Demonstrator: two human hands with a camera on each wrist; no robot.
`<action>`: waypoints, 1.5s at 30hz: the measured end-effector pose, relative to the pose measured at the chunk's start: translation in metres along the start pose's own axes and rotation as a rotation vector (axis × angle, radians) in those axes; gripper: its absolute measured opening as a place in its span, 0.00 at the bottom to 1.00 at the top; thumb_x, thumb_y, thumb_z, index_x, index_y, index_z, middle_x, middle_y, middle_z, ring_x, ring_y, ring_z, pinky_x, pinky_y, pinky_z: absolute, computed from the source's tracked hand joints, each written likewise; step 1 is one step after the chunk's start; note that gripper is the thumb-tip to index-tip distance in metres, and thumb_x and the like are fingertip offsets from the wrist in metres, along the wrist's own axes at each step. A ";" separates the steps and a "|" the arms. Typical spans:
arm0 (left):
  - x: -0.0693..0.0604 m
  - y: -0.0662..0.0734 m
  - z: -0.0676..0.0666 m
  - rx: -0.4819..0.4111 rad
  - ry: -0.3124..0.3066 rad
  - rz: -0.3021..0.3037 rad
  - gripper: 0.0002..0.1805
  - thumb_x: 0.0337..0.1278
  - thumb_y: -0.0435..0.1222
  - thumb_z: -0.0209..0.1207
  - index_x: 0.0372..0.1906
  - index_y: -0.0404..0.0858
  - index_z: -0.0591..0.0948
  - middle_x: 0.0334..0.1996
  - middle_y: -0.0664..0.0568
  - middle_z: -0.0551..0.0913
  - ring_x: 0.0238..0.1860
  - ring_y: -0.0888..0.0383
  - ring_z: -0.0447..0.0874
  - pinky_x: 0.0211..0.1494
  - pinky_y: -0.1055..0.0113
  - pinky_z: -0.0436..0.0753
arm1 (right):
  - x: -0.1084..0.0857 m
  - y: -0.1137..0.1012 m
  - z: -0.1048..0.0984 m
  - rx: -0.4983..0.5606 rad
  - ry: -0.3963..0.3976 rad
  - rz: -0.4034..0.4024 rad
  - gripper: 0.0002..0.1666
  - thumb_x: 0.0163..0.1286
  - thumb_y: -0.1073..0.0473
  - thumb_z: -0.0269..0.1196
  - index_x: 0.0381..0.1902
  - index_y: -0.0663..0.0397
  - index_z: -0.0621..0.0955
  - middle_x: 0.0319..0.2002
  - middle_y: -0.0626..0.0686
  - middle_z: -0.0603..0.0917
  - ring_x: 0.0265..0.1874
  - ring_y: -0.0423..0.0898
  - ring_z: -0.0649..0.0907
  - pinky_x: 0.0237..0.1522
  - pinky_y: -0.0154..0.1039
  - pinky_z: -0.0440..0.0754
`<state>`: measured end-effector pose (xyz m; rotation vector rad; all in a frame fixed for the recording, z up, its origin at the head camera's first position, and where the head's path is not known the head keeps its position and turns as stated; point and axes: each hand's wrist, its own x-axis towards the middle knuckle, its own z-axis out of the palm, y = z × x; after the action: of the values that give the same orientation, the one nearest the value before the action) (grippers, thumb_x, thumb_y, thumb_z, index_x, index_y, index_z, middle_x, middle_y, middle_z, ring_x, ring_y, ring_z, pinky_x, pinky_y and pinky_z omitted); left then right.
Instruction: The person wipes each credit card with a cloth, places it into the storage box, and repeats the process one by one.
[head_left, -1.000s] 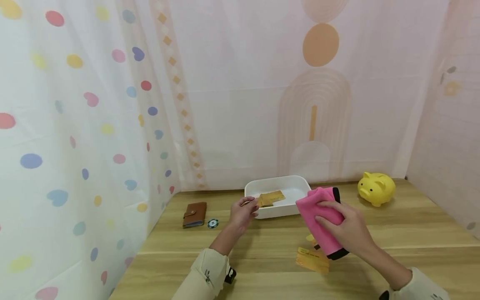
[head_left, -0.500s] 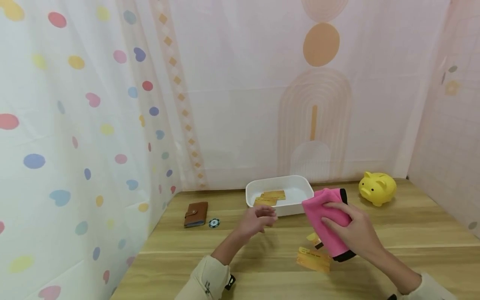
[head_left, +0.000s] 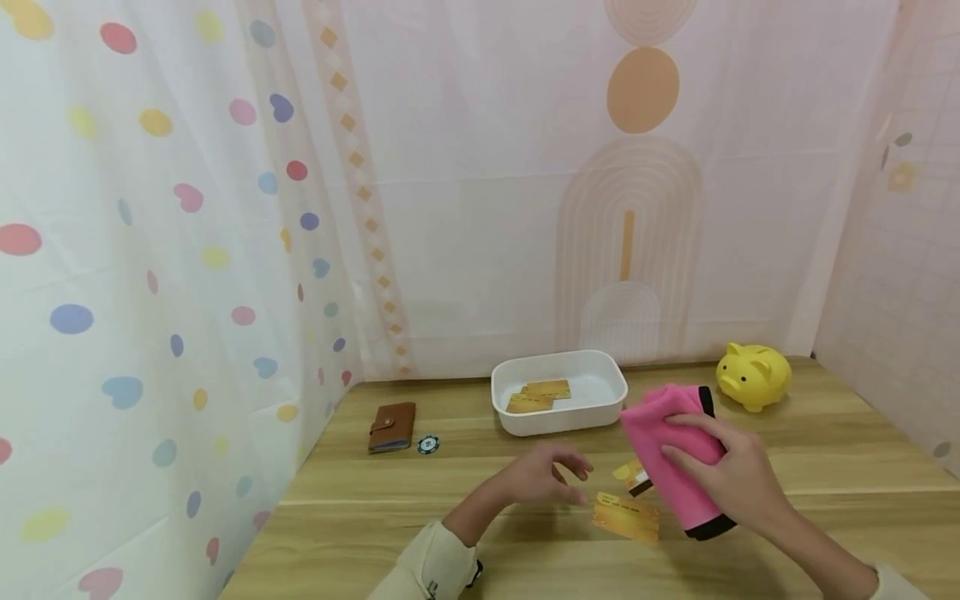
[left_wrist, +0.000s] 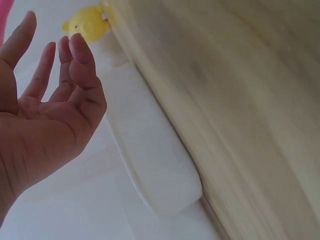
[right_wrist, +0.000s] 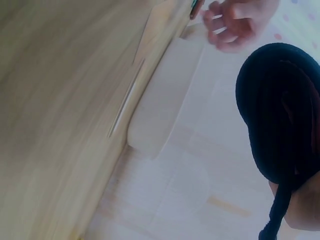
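Observation:
My left hand (head_left: 546,475) hovers above the table with nothing in it, its fingers loosely bent beside a gold card (head_left: 626,517). In the left wrist view the palm and parted fingers show bare. My right hand (head_left: 738,475) grips a folded pink cloth (head_left: 671,454) with black edging, held above the table; the right wrist view shows its dark rolled end (right_wrist: 280,112). Partly behind the cloth lies a second card (head_left: 630,475) with a dark stripe. A white tray (head_left: 558,423) at the back holds gold cards (head_left: 531,403) that overlap.
A brown snap wallet (head_left: 392,427) lies at the left, next to a dark-and-white poker chip (head_left: 428,444). A yellow piggy bank (head_left: 753,377) stands at the back right. Curtains (head_left: 480,208) hang behind the wooden table (head_left: 360,517) and along its sides.
My left hand let go of a gold card in the tray, then came back and right toward the cards on the table. My right hand shifted slightly right and nearer with the cloth.

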<state>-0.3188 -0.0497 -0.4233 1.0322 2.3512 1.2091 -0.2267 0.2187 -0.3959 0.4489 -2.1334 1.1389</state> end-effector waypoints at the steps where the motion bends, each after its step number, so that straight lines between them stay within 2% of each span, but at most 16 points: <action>1: 0.001 0.000 0.002 0.017 -0.019 0.000 0.21 0.51 0.30 0.72 0.51 0.33 0.83 0.41 0.55 0.84 0.48 0.52 0.83 0.45 0.73 0.81 | -0.001 -0.002 -0.001 0.003 -0.004 0.006 0.18 0.53 0.69 0.75 0.43 0.55 0.85 0.37 0.61 0.87 0.18 0.36 0.81 0.16 0.33 0.78; 3: 0.003 0.000 0.006 0.047 -0.044 -0.011 0.21 0.49 0.30 0.73 0.50 0.34 0.83 0.40 0.56 0.83 0.46 0.57 0.83 0.44 0.74 0.81 | -0.002 -0.005 -0.002 0.010 -0.008 0.007 0.19 0.53 0.70 0.75 0.43 0.56 0.85 0.37 0.60 0.87 0.19 0.36 0.81 0.17 0.33 0.79; 6: 0.007 -0.001 0.011 0.147 -0.072 -0.023 0.20 0.48 0.32 0.75 0.49 0.37 0.83 0.39 0.58 0.83 0.43 0.65 0.81 0.43 0.75 0.79 | -0.003 -0.008 -0.002 0.019 -0.010 -0.001 0.19 0.52 0.70 0.75 0.43 0.56 0.85 0.37 0.59 0.87 0.19 0.36 0.82 0.17 0.33 0.79; 10: 0.011 0.000 0.016 0.272 -0.098 -0.047 0.21 0.47 0.35 0.75 0.49 0.41 0.84 0.39 0.59 0.83 0.42 0.68 0.79 0.45 0.75 0.77 | -0.003 -0.008 -0.002 0.029 -0.012 -0.015 0.19 0.52 0.71 0.75 0.42 0.55 0.85 0.37 0.59 0.87 0.19 0.36 0.82 0.17 0.33 0.79; 14: 0.013 0.003 0.019 0.335 -0.107 -0.066 0.21 0.46 0.36 0.76 0.49 0.42 0.84 0.39 0.60 0.84 0.43 0.69 0.78 0.50 0.74 0.76 | -0.002 -0.009 -0.002 0.030 -0.013 -0.017 0.19 0.52 0.71 0.75 0.42 0.55 0.85 0.37 0.59 0.87 0.19 0.36 0.82 0.17 0.32 0.79; 24: 0.020 0.004 0.026 0.384 -0.076 -0.141 0.24 0.42 0.41 0.78 0.47 0.41 0.83 0.36 0.59 0.82 0.38 0.68 0.77 0.46 0.74 0.77 | -0.002 -0.006 -0.005 0.003 -0.003 -0.011 0.19 0.52 0.70 0.76 0.42 0.54 0.85 0.39 0.59 0.87 0.20 0.36 0.82 0.18 0.32 0.79; 30: 0.021 0.006 0.032 0.407 -0.077 -0.201 0.21 0.44 0.41 0.77 0.46 0.44 0.83 0.39 0.56 0.82 0.41 0.65 0.78 0.48 0.71 0.77 | -0.003 -0.004 -0.006 0.002 -0.009 0.005 0.18 0.53 0.69 0.76 0.42 0.55 0.85 0.38 0.59 0.87 0.20 0.36 0.82 0.18 0.33 0.79; 33: 0.021 0.006 0.034 0.410 -0.091 -0.207 0.20 0.45 0.39 0.77 0.44 0.43 0.82 0.39 0.56 0.81 0.41 0.65 0.77 0.48 0.72 0.77 | -0.004 -0.003 -0.006 0.005 -0.010 0.008 0.18 0.53 0.69 0.76 0.42 0.55 0.85 0.38 0.59 0.87 0.19 0.36 0.82 0.17 0.33 0.79; 39: 0.023 0.007 0.036 0.422 -0.105 -0.197 0.17 0.44 0.37 0.77 0.37 0.41 0.81 0.32 0.59 0.77 0.34 0.67 0.71 0.42 0.75 0.74 | -0.004 -0.003 -0.006 0.010 -0.010 0.007 0.18 0.52 0.70 0.76 0.42 0.55 0.85 0.38 0.59 0.87 0.18 0.36 0.81 0.17 0.32 0.78; 45: 0.023 0.006 0.038 0.425 -0.093 -0.197 0.20 0.44 0.36 0.77 0.43 0.39 0.81 0.36 0.56 0.79 0.38 0.66 0.74 0.47 0.74 0.75 | -0.004 -0.005 -0.005 0.013 -0.008 0.016 0.18 0.52 0.70 0.76 0.42 0.55 0.85 0.38 0.59 0.87 0.19 0.37 0.81 0.17 0.33 0.78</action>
<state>-0.3110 -0.0093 -0.4400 0.9204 2.6217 0.5908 -0.2189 0.2202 -0.3937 0.4435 -2.1412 1.1623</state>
